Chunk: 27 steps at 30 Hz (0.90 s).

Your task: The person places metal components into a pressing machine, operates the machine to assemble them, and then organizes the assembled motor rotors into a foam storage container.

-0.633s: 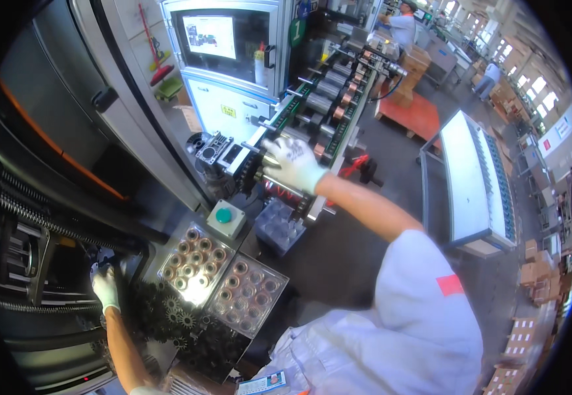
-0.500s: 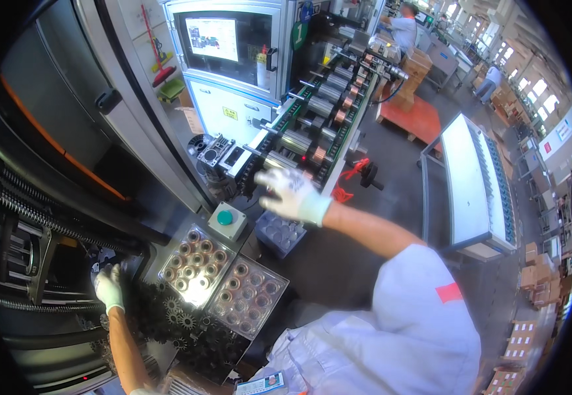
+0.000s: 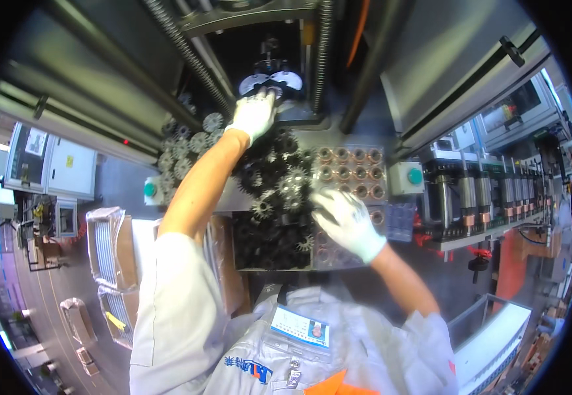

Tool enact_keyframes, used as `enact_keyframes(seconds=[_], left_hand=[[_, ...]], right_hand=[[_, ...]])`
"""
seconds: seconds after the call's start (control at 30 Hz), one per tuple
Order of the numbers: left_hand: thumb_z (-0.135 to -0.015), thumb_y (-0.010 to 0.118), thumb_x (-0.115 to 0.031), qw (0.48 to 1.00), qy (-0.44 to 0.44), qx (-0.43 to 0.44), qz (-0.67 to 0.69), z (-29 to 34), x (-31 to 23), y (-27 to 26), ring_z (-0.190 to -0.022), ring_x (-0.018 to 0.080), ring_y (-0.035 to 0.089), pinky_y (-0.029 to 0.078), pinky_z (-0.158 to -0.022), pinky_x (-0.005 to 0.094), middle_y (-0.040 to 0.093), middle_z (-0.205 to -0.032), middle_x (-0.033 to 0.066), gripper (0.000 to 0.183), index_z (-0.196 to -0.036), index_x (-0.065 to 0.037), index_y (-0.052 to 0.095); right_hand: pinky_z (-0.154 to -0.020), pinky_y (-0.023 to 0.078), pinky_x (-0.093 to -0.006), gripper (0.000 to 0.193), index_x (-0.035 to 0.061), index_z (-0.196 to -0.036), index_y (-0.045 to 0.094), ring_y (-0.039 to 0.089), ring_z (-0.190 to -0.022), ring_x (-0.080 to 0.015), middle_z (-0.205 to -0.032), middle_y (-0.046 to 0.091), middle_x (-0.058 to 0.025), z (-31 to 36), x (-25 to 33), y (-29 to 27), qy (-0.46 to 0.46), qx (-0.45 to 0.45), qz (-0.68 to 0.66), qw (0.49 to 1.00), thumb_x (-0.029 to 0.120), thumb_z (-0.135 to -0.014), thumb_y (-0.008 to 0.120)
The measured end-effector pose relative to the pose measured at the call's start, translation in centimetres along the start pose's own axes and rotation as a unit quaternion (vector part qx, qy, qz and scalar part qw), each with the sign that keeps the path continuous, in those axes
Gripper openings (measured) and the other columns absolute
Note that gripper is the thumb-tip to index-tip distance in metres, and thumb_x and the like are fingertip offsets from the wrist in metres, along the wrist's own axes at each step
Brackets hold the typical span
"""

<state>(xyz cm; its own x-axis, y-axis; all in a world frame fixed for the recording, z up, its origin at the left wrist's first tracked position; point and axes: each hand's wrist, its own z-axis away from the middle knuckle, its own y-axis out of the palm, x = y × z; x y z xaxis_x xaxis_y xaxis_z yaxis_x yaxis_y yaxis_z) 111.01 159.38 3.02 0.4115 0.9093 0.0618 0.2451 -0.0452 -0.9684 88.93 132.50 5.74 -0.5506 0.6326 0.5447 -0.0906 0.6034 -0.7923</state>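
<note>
My left hand (image 3: 255, 117), in a white glove, reaches into the machine. Its fingers are stretched out over a dark fixture between two pale rounded plates (image 3: 288, 80), against a small ring-shaped part (image 3: 274, 92); the fingertips are partly hidden. My right hand (image 3: 348, 220), also gloved, hovers with fingers apart and nothing visible in them. It is over the near clear tray (image 3: 338, 260), beside a heap of dark toothed metal rotor cores (image 3: 292, 184). Behind it, a clear plastic tray (image 3: 315, 158) carries rows of copper-coloured ring parts (image 3: 344, 174).
Green-button boxes stand right (image 3: 407, 178) and left (image 3: 153, 190) of the bench. Vertical rods and a coiled spring (image 3: 323, 59) flank my reach. At right, a conveyor (image 3: 453, 243) carries shafts with copper ends. Wrapped cartons (image 3: 111, 247) stand at left.
My view has swung from the conveyor to the machine. My right hand has come back from the conveyor to the trays. My left hand stays inside the machine by the fixture.
</note>
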Motion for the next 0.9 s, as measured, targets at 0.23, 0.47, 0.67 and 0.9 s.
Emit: enact_keyframes(seconds=[0.23,0.47,0.67,0.9], left_hand=[[-0.095,0.057,-0.009,0.944,-0.276,-0.148,0.101,22.2,8.3,-12.2,-0.116,0.0365,0.064,0.052,-0.1,0.0415,0.063,-0.129,0.0228,0.04,-0.134,-0.003,0.059],[-0.094,0.062,-0.011,0.955,-0.255,-0.103,0.11,29.9,11.2,-10.4,-0.118,0.0387,0.059,0.049,-0.102,0.0436,0.06,-0.134,0.02,0.037,-0.131,-0.006,0.062],[-0.079,0.076,-0.019,0.996,-0.06,-0.025,0.066,26.0,5.8,-9.9,-0.125,0.0306,0.055,0.038,-0.112,0.0522,0.062,-0.127,0.011,0.039,-0.116,-0.011,0.068],[-0.067,0.082,-0.013,0.997,-0.009,-0.052,0.061,25.0,6.0,-7.5,-0.125,0.0333,0.052,0.035,-0.114,0.054,0.06,-0.124,0.0119,0.042,-0.105,-0.008,0.065]], right_hand=[[-0.076,0.053,-0.0397,0.034,0.0138,-0.122,0.064,0.067,-0.088,-0.0272,-0.105,0.064,-0.0094,-8.9,1.3,4.9,-0.053,0.066,0.064,0.994,0.031,-0.093,0.064],[-0.073,0.055,-0.0424,0.039,0.0155,-0.111,0.065,0.069,-0.092,-0.0303,-0.104,0.066,-0.0168,-12.4,5.0,5.8,-0.174,0.215,0.103,0.956,0.039,-0.08,0.074],[-0.066,0.054,-0.0427,0.027,0.0164,-0.108,0.066,0.068,-0.083,-0.0306,-0.098,0.065,-0.0163,-10.1,3.5,7.5,-0.211,0.203,0.121,0.948,0.025,-0.083,0.071],[-0.069,0.055,-0.0423,0.037,0.0221,-0.131,0.061,0.065,-0.079,-0.0332,-0.097,0.057,-0.013,-9.3,3.5,5.2,-0.054,0.167,-0.009,0.984,0.02,-0.095,0.063]])
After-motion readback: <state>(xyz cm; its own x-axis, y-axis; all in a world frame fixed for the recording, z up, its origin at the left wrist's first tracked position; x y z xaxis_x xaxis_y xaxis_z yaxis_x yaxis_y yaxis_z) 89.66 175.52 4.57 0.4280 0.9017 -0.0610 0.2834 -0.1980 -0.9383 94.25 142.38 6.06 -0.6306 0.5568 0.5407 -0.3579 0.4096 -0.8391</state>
